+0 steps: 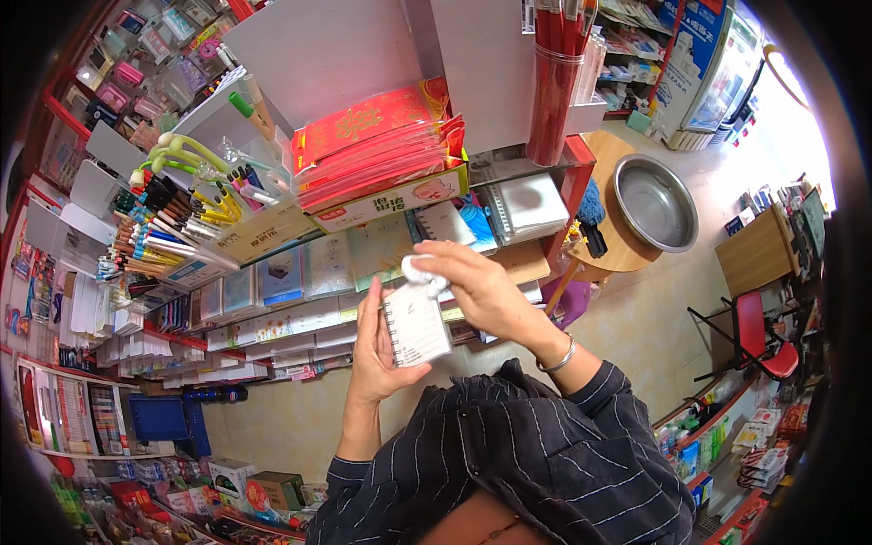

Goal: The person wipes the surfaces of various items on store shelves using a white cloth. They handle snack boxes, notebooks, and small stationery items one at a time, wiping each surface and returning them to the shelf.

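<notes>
My left hand (379, 354) grips a small spiral-bound notebook (415, 330) by its wire-bound side and lower edge. The notebook has a pale cover with lines and some print. Over its upper end, my right hand (480, 289) pinches a crumpled white cloth or tissue (424, 272). Whether the white wad touches the cover cannot be made out. Just beyond my hands, a shelf holds a row of notebooks (330, 262); another spiral notebook (443, 223) lies near my right fingers.
Red envelopes (371, 146) fill a box on the upper shelf. Pens and pencils (170, 225) crowd the left. A metal basin (655, 203) sits on a round wooden table (610, 153) at right. A red chair (749, 334) stands farther right; goods-laden shelves (702, 436) flank me.
</notes>
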A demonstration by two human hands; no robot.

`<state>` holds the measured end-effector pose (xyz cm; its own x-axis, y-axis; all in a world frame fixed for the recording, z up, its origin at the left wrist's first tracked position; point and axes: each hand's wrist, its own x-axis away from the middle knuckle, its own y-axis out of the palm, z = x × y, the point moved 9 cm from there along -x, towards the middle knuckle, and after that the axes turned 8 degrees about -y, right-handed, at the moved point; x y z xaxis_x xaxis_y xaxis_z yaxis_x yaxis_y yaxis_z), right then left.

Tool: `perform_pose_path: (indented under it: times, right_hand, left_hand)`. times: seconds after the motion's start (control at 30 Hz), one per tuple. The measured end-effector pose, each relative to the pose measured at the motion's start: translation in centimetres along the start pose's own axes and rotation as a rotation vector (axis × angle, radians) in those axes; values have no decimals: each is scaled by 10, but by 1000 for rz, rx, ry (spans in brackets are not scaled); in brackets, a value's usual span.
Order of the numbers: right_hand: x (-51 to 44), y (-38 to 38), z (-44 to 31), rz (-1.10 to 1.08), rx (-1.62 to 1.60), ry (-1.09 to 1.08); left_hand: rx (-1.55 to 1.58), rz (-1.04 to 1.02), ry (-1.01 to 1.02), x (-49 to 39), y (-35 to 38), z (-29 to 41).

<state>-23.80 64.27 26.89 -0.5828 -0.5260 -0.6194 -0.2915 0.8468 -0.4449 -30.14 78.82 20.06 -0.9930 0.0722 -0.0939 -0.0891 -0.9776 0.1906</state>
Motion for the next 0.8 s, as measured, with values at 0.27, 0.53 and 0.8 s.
perform_pose_path:
  times: [0.27,0.53,0.8]
  right_hand:
    - [9,34,-29,-114,250,-168]
    - [35,57,-58,-142,160,-349]
    - [67,39,-35,-227,38,-333]
  left_hand:
    - [-875,184,244,6,17,45]
    - [-984,176,312,7,17,43]
    - [-604,173,212,10,1,16]
